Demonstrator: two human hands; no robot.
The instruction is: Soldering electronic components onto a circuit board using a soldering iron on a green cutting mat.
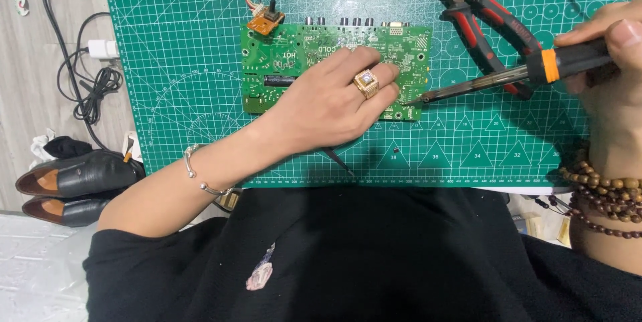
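Observation:
A green circuit board (281,61) lies flat on a green cutting mat (180,94). My left hand (334,98), wearing a gold ring, rests palm-down on the board's right half, fingers spread. My right hand (612,61) grips the black and orange handle of a soldering iron (508,78). The iron's tip touches the board near its lower right corner, just beyond my left fingertips. A small orange module (265,22) on a wire bundle sits at the board's upper left corner.
Red and black pliers (485,18) lie on the mat above the iron. A thin dark tool (338,160) pokes out below my left hand. Left of the mat are black cables, a white plug (101,48) and a pair of black shoes (73,185) on the floor.

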